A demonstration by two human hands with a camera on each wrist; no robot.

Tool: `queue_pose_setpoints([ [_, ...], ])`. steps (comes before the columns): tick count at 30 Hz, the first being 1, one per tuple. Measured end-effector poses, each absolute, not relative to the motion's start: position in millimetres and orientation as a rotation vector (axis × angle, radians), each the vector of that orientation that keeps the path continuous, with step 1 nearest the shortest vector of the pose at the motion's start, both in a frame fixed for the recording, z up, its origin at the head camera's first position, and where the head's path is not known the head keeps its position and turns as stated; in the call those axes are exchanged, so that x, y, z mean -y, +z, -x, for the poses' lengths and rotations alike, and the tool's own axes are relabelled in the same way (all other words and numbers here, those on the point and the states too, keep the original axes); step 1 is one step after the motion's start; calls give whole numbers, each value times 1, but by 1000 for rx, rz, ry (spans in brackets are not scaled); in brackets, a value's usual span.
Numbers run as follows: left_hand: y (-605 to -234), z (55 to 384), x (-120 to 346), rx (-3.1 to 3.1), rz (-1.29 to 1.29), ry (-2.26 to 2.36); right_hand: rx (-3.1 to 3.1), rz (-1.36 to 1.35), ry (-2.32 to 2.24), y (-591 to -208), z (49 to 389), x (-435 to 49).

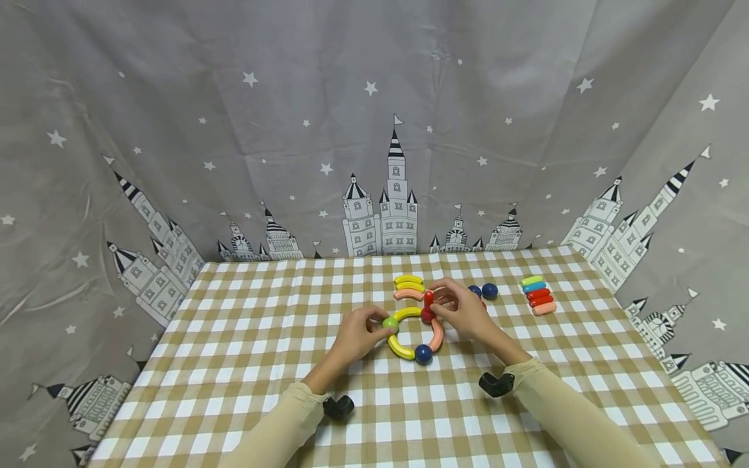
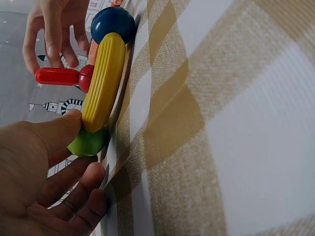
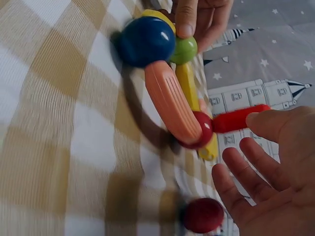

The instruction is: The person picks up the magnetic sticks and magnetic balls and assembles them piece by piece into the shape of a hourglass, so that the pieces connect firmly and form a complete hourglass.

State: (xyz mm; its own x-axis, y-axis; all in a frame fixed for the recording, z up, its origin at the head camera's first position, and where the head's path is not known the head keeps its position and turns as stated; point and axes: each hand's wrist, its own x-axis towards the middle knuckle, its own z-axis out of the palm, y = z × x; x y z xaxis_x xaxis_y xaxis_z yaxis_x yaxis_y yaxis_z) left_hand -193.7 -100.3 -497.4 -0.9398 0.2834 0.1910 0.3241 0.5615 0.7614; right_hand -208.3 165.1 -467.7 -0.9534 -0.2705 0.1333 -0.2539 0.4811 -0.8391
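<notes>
A ring of curved bars and balls rests on the table. My left hand (image 1: 355,335) pinches the green ball (image 1: 390,324) at its left, thumb beside the end of a yellow curved bar (image 2: 105,81). At the far right of the ring is a dark red ball (image 1: 428,315) with a short red rod (image 1: 429,299) standing upright on it. My right hand (image 1: 465,312) is at that rod, its thumb tip overlapping the rod's end in the right wrist view and its other fingers spread loosely. A salmon curved bar (image 3: 172,101) leads to a blue ball (image 1: 423,354) at the near side.
Two yellow curved bars (image 1: 409,283) and a salmon curved bar (image 1: 408,294) lie behind the ring. Two blue balls (image 1: 489,291) and a red ball (image 3: 203,215) sit beyond my right hand. Several short coloured rods (image 1: 538,294) line up farther right on the checked tablecloth (image 1: 234,364).
</notes>
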Motion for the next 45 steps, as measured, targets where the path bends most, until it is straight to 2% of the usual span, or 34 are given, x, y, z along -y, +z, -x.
queue_pose_setpoints([
  [6, -499, 194, 102, 2735, 531, -1357, -2791, 565, -1433, -459, 203, -194],
  [27, -497, 194, 100, 2759, 521, -1347, -3152, 475, -1184, -463, 182, -339],
  [36, -498, 194, 100, 2757, 520, -1344, -3197, 382, -1057, -478, 182, -362],
  [45, -499, 195, 100, 2743, 520, -1347, -3261, 438, -973, -487, 186, -367],
])
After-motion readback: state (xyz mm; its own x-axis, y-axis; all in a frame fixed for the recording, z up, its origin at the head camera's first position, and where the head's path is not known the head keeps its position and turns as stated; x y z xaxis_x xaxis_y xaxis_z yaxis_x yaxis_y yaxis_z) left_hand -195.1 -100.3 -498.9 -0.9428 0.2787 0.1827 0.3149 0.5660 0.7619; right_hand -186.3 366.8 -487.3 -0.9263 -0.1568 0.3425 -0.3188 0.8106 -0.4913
